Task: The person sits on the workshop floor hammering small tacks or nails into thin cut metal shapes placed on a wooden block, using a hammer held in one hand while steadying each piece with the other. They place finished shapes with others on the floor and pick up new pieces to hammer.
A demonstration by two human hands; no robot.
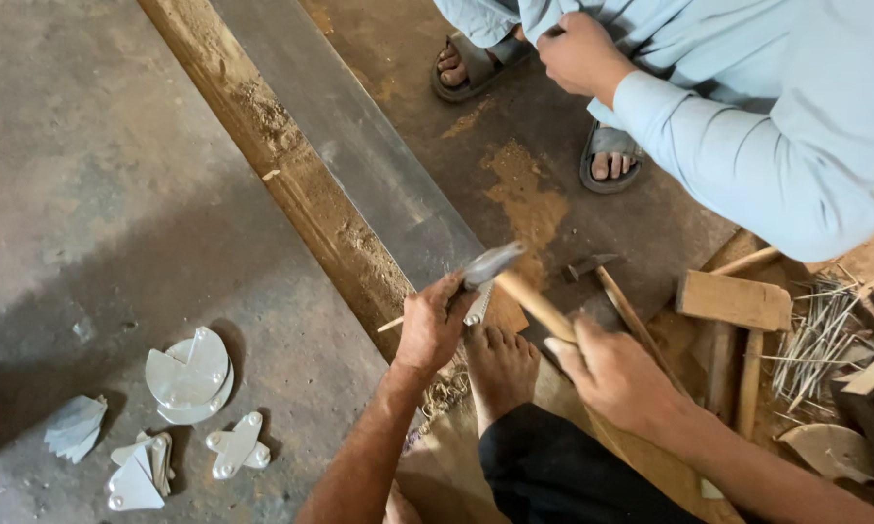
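Nearest the camera, the person's 2 bare forearms reach forward over 1 bare foot (500, 369) planted on the floor. The right hand (616, 374) is clenched around the pale wooden handle of 1 steel-headed hammer (500, 267), forearm angled in from the lower right, the hammer head raised just above the left hand. The left hand (435, 325) has its fingers pinched on 1 small flat silvery metal piece (478, 306) held down at the edge of the long grey metal sheet (359, 146), beside the foot; 1 thin pale stick pokes out to the left of that hand.

On the grey floor to the left lie about 5 groups of cut white-metal shapes (189, 374): 1 round stack, 1 fan-shaped stack, 1 triangular piece, and 2 lobed pieces.

To the right are 1 second dark-headed hammer (592, 267), 1 wooden block (733, 301) and 1 loose heap of thin pale sticks (820, 340).

Farthest off, another person in pale blue clothes crouches, 2 sandalled feet (611, 160) showing, 1 hand (577, 53) closed at the knee.
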